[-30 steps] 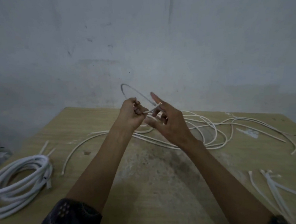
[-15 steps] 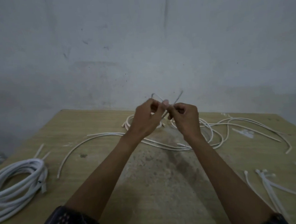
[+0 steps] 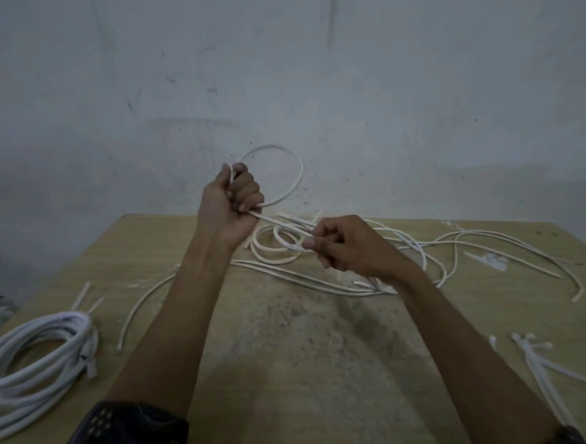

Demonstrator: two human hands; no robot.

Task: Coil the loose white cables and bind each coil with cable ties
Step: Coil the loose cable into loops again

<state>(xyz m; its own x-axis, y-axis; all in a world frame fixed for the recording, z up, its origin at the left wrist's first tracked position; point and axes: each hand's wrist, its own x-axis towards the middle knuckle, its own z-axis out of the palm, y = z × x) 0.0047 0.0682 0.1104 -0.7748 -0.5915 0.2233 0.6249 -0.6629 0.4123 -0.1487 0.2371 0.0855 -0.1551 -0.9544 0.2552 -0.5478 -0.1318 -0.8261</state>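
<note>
The left hand (image 3: 230,201) is raised, fingers curled round a white cable (image 3: 294,184) loop — the right hand (image 3: 350,249), lower, pinches the same cable.

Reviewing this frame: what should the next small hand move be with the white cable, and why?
Probably the right hand should carry its pinched strand up to the left hand to lay a second turn. The left hand grips only one raised loop, and most of the cable lies loose on the table.
</note>
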